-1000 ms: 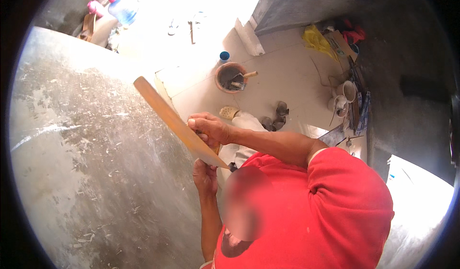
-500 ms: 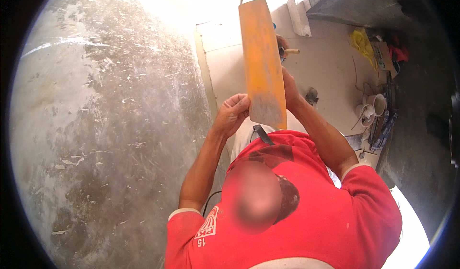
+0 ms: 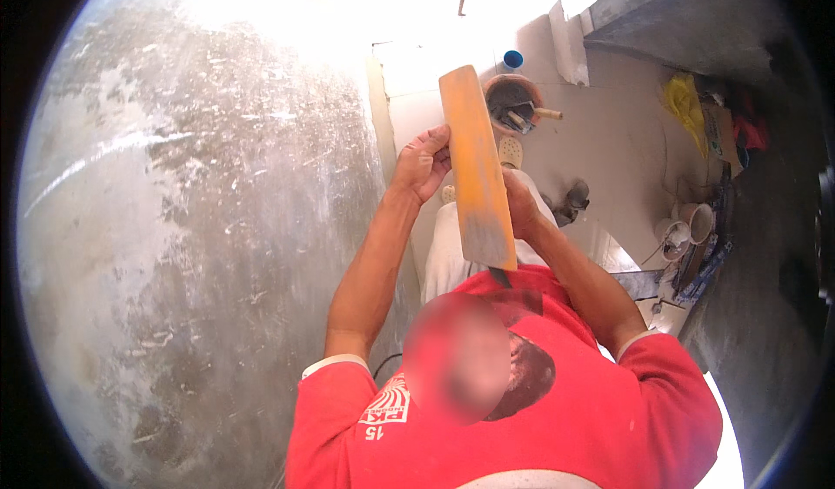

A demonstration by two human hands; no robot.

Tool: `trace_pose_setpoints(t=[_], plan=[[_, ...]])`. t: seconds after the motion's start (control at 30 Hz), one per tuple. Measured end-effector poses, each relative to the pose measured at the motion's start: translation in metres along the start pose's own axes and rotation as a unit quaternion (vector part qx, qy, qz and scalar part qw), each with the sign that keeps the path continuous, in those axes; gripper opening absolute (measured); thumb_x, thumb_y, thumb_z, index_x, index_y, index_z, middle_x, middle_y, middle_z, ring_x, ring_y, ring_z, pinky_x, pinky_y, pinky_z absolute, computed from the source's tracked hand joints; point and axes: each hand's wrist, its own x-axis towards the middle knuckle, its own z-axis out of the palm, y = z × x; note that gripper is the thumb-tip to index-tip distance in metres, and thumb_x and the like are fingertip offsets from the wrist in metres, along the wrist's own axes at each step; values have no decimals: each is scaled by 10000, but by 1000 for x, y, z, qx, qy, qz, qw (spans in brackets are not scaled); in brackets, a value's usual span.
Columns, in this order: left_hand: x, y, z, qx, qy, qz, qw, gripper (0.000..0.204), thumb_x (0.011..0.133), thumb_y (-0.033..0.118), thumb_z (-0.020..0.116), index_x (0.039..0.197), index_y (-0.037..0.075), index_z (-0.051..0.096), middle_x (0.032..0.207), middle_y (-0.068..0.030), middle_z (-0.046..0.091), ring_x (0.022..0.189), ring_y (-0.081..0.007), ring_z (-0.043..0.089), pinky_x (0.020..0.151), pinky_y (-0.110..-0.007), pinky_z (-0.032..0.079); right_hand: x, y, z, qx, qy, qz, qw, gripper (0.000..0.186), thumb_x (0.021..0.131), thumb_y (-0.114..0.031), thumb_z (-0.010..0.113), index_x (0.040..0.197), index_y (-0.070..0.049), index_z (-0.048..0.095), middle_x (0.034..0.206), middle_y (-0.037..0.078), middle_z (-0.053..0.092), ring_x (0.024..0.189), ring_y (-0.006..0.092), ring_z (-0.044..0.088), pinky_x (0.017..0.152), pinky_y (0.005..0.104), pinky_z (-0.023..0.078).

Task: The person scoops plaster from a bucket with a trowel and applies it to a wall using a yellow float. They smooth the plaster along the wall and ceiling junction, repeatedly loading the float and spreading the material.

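A long orange plastering float (image 3: 477, 171), worn grey at its near end, is held up in front of my body with its flat face in view. My left hand (image 3: 424, 164) grips the float's left edge toward its far end, fingers closed. On the other side, my right hand (image 3: 520, 204) is closed at the float's right edge, its fingers partly hidden behind the board. Whatever handle sits on the float's back is out of sight. Just beyond it, a bucket (image 3: 499, 83) holds dark grey mortar and wooden-handled tools.
To the left rises a patchy grey plastered wall (image 3: 217, 228). Near the bucket are a blue cup (image 3: 513, 58) and a pale board (image 3: 568, 45). White pails (image 3: 696, 219), a yellow bag (image 3: 684, 113) and loose clutter line the right side of the tiled floor (image 3: 609, 132).
The float has come nearer to my body, uncovering the bucket and blue cup. My left hand has shifted from the near end to farther up its left edge.
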Motion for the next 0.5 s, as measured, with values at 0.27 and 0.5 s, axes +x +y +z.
trace_pose_setpoints(t=[0.27,0.5], plan=[[149,17,-59,-131,117,-25,984,233,1014,277,672,1109,64,666,1033,-49,703,890,-142,656,817,-317,558,35,-2,-28,194,-67,246,947,443,1066,-436,460,1254,-70,623,1061,47,688,897,164,668,779,337,564],[238,21,-99,296,94,147,939,690,1095,518,362,1447,-66,469,1502,-254,482,1415,-358,439,1183,-398,335,104,54,-44,233,45,235,943,408,1067,-433,483,1135,-60,633,901,23,649,753,131,622,625,296,510]])
